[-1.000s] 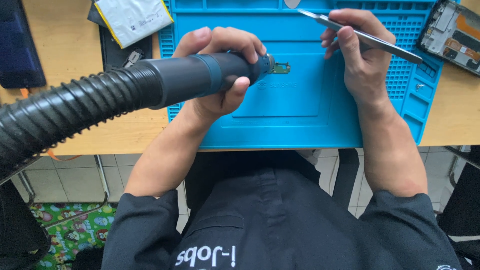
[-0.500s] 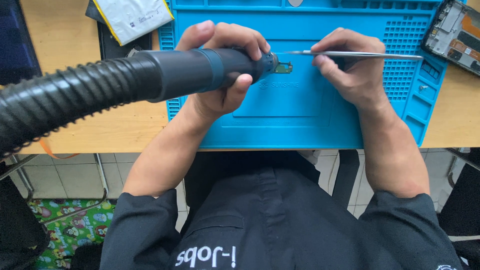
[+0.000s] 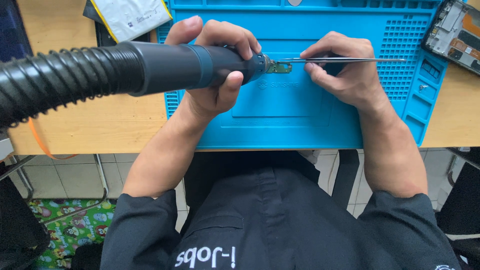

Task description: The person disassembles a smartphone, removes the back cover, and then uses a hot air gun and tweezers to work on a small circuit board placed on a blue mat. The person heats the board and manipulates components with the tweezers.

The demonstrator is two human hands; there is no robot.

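- Head view: we see a small green circuit board lying flat on the blue work mat, near the mat's upper middle. It is narrow, with metal parts on it; finer detail is too small to tell.
- The board sits between two tools: the metal nozzle tip of a hot-air handpiece is just at its left end, and the tips of thin metal tweezers lie along its top edge, touching or nearly so.
- Left hand: fingers wrapped closed around the dark handpiece barrel, thumb up on the far side, handpiece held roughly level and pointing right. Its black ribbed hose runs off to the left edge.
- Right hand: fingers curled closed on the tweezers, pinching them about mid-length; the rear end sticks out to the right. Heel of the hand rests on the mat.
- Both forearms come up from the bottom, bare below dark sleeves, angled inward toward the board.
- Around it: wooden table under the mat, a white flat pack with yellow edging top left, an opened phone frame top right.
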